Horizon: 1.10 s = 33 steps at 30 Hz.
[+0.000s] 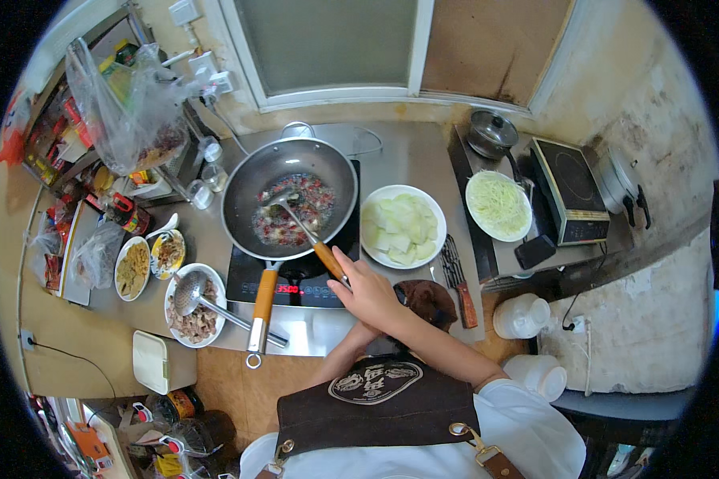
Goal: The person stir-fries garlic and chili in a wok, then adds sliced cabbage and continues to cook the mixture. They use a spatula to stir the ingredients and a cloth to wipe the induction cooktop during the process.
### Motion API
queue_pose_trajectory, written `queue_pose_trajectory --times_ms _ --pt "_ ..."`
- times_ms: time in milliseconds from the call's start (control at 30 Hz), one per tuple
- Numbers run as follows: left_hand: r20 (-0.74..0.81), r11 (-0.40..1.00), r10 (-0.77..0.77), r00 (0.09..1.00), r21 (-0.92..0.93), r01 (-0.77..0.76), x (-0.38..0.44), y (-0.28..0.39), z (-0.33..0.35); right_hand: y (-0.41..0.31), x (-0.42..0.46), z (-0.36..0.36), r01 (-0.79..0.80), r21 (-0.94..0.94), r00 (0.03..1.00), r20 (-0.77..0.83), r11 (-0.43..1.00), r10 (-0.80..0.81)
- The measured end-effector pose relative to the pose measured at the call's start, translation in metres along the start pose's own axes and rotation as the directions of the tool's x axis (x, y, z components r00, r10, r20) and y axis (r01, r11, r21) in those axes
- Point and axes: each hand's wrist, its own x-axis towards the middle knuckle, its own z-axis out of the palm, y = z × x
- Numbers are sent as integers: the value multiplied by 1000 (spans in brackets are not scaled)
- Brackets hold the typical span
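Observation:
My right hand [365,290] is closed on the wooden handle of a metal spatula [313,238], whose head rests in a wok [239,197]. Chopped red pieces and other bits [311,209] lie in oil there. The wok stands on a lit induction cooker [335,293], its wooden handle towards me. My left hand [368,329] is mostly hidden beneath my right wrist; its fingers do not show. Right of the wok is a plate of sliced pale green vegetable [401,227]. A bowl of meat pieces [195,323] with a perforated skimmer [190,293] across it stands left of the wok handle.
A slotted turner [455,269] and a brown cloth [428,302] lie on the right. Beyond are a plate of shredded vegetable [498,205], a phone [535,252], a lidded saucepan [492,135] and a second cooker [575,179]. Small dishes [133,268], jars [201,193] and a sauce bottle [129,214] crowd the left.

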Motion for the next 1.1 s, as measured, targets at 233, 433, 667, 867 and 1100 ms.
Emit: queue_pose_trajectory --times_ms 233,433,667,867,1100 --pt "-227 915 131 965 402 -30 41 -42 29 104 -73 -61 -426 -304 884 63 852 464" --pt "-75 937 276 958 243 -251 49 -59 55 179 -121 22 -541 200 839 55 817 542" --pt "-451 970 221 865 9 -243 18 -2 56 134 -112 -7 -325 605 931 339 727 135" --pt "-364 942 225 904 -157 -297 15 -1 63 133 -116 -33 -167 280 986 34 945 165" --pt "-150 866 -113 982 -500 23 40 -20 91 150 -110 5 -115 795 926 -132 596 355"
